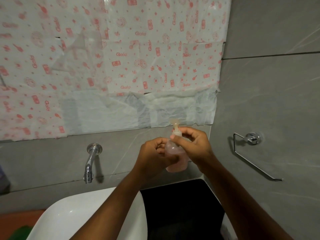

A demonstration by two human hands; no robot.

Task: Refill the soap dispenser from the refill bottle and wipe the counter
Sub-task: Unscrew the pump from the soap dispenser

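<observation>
The left hand (154, 153) grips the soap bottle (175, 158), part full of pink soap; the right hand (194, 146) pinches its pump (176, 127).

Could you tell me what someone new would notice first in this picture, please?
Both hands meet at centre around a pink soap dispenser: the left hand grips its body, the right hand its pump collar. Behind, red-printed paper covers the wall above a chrome tap and white sink.

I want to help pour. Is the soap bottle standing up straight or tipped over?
Upright: the soap dispenser is held with its pump pointing up, left hand around the body.
</observation>
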